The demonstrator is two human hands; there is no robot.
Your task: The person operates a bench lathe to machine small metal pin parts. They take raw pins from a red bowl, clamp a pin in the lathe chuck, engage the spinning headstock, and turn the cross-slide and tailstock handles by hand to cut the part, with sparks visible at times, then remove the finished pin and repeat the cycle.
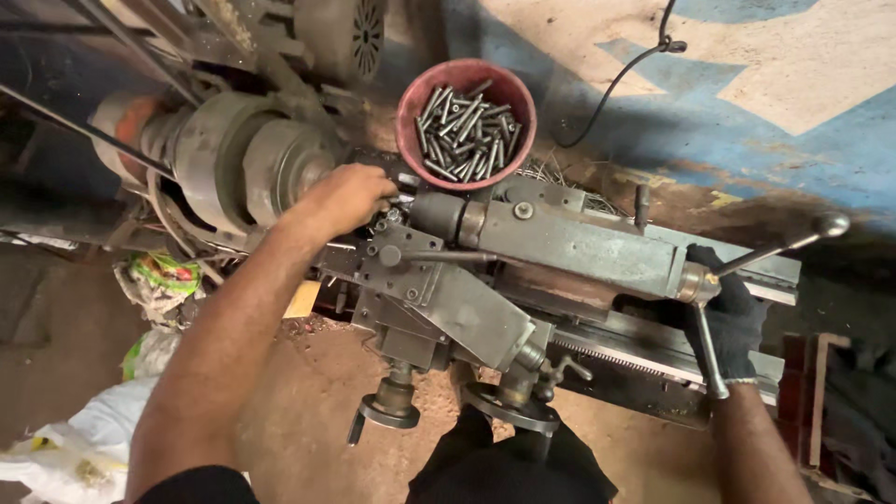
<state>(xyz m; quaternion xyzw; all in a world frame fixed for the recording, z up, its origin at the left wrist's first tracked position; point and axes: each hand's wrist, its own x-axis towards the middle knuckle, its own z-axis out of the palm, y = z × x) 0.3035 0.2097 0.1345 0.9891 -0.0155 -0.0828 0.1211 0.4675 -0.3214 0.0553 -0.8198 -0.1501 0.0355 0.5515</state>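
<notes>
Looking straight down on an old grey lathe point(523, 252), its long body running left to right across the view and sloping a little lower toward the right. The left hand point(347, 198) is bare and curled in by the chuck point(280, 163), fingers tucked against the machine; whether it grips anything there I cannot tell. The right hand point(733, 313), in a dark glove, is closed round the crank handle point(707, 350) at the right end of the tailstock point(560, 238); that handle points down toward the person, and a second lever with a ball knob point(829, 225) sticks out up and to the right. Behind the machine sits a red bucket point(411, 103) full of short metal pins, touching the lathe's far edge. A brown dirt floor point(299, 411) lies below, painted blue and cream concrete beyond, a black cable point(616, 84) trailing over it. White and green bags point(140, 317) are heaped at the left
</notes>
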